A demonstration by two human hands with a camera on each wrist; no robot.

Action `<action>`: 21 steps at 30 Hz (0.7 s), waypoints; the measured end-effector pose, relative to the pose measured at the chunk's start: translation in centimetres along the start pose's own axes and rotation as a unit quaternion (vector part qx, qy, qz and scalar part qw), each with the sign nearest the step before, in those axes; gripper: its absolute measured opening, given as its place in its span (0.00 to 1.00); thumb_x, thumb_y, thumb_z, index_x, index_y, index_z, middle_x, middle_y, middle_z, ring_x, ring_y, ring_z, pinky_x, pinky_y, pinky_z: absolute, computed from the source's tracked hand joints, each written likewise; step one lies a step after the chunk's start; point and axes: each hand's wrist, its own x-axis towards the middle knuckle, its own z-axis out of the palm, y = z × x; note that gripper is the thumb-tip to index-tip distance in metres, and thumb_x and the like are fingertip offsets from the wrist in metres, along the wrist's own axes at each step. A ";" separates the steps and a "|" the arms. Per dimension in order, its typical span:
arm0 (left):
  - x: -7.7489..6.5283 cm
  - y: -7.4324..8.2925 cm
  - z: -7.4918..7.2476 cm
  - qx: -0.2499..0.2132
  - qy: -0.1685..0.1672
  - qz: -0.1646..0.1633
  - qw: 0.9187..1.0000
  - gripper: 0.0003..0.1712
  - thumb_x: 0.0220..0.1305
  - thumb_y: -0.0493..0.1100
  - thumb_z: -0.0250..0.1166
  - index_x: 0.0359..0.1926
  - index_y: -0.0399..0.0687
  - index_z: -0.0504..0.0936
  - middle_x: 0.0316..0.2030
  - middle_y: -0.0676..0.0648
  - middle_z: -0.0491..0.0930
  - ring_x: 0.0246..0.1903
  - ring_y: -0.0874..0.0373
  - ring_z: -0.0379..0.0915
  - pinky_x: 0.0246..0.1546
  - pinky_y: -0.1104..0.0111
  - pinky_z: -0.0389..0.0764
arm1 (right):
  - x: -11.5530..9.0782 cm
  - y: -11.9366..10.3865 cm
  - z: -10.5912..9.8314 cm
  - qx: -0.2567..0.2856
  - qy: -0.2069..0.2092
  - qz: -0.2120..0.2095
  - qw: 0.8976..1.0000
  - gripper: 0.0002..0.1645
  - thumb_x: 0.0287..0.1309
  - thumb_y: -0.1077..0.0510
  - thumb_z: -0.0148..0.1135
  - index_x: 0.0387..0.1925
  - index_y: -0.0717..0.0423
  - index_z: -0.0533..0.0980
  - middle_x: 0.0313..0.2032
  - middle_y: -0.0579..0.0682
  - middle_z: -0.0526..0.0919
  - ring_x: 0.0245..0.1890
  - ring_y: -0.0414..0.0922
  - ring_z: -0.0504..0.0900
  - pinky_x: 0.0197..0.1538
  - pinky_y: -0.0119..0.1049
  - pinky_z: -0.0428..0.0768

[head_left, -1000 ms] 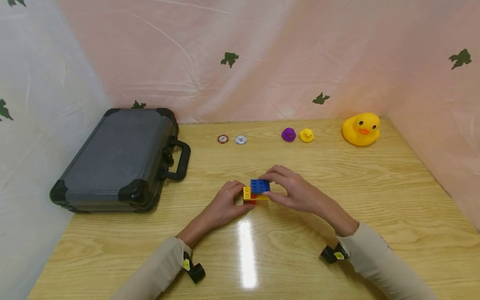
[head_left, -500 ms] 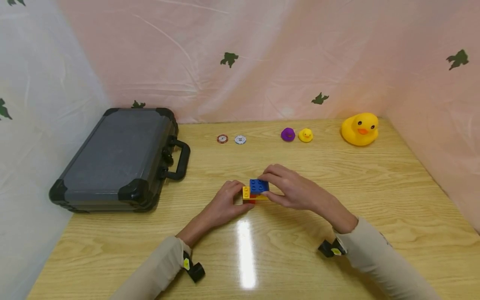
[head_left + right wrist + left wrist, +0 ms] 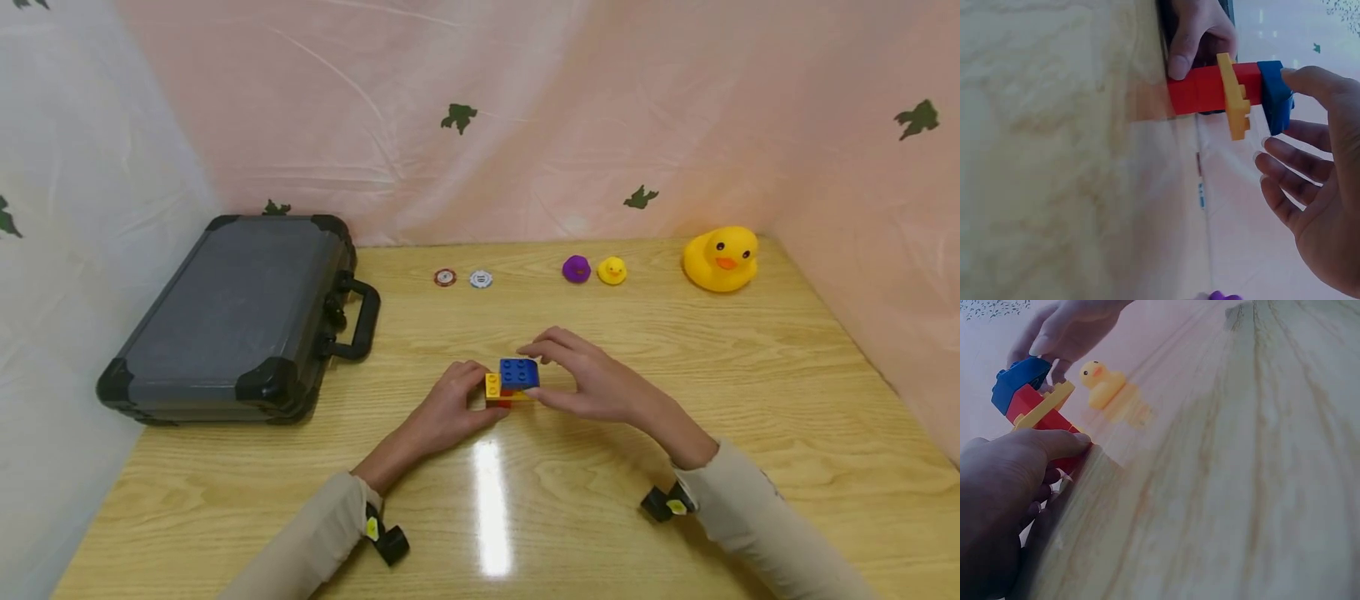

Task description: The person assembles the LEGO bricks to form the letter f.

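A small stack of toy building bricks stands upright on the table. At its base is a red brick (image 3: 1200, 90), then a yellow plate (image 3: 1233, 94), an upper red brick (image 3: 1250, 82) and a blue brick (image 3: 1275, 94) with a curved side on top. My left hand (image 3: 450, 408) grips the lower red brick between thumb and fingers; the thumb lies along its near side in the left wrist view. At the blue brick's right side is my right hand (image 3: 596, 379), fingers loosely spread. Its thumb tip is right at the blue brick, while the index finger stands off behind it.
A grey hard case (image 3: 232, 308) with a black handle lies on the left. Along the back of the table sit a red-edged poker chip (image 3: 445, 277), a white-and-blue one (image 3: 481, 279), a purple duck (image 3: 577, 269), a small yellow duck (image 3: 612, 271) and a big yellow duck (image 3: 722, 259).
The right hand's fingers have loosened and lifted off the blue brick, leaving its curved side in sight. My left hand keeps its grip, and the stack stays in place.
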 end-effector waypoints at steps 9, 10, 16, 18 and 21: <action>0.0 0.0 0.0 0.000 0.000 -0.005 1.000 0.20 0.62 0.45 0.77 0.51 0.41 0.84 0.48 0.47 0.80 0.50 0.52 0.71 0.53 0.56 0.76 | -1.2 1.5 1.8 0.083 0.010 0.049 0.995 0.27 0.62 0.61 0.73 0.61 0.60 0.76 0.50 0.49 0.78 0.47 0.49 0.79 0.49 0.45 0.81; 0.0 0.0 -0.1 0.000 0.000 -0.006 1.000 0.20 0.62 0.45 0.77 0.51 0.41 0.84 0.48 0.47 0.80 0.50 0.52 0.71 0.53 0.56 0.76 | -1.3 1.6 2.0 0.088 0.013 0.051 0.995 0.26 0.62 0.62 0.73 0.60 0.61 0.76 0.49 0.49 0.79 0.46 0.48 0.79 0.48 0.44 0.81; -0.1 0.2 -0.1 -0.008 -0.001 -0.011 1.000 0.20 0.62 0.44 0.77 0.51 0.42 0.84 0.48 0.48 0.80 0.51 0.52 0.71 0.54 0.55 0.75 | -1.4 1.6 2.6 0.121 0.037 0.058 0.990 0.23 0.60 0.66 0.74 0.54 0.61 0.76 0.44 0.48 0.80 0.43 0.48 0.79 0.47 0.43 0.81; -0.1 0.3 -0.1 -0.008 -0.001 -0.011 1.000 0.20 0.61 0.44 0.77 0.50 0.42 0.84 0.48 0.48 0.80 0.51 0.52 0.71 0.54 0.55 0.75 | -1.5 1.6 2.7 0.123 0.043 0.060 0.990 0.22 0.59 0.67 0.74 0.53 0.60 0.76 0.44 0.48 0.81 0.43 0.48 0.80 0.47 0.42 0.81; 0.0 0.3 0.0 -0.005 0.001 -0.008 1.000 0.19 0.61 0.44 0.77 0.50 0.42 0.84 0.48 0.48 0.80 0.50 0.52 0.71 0.53 0.56 0.75 | -1.5 1.7 2.9 0.123 0.047 0.061 0.989 0.20 0.59 0.68 0.73 0.52 0.60 0.76 0.43 0.47 0.81 0.43 0.48 0.80 0.47 0.41 0.81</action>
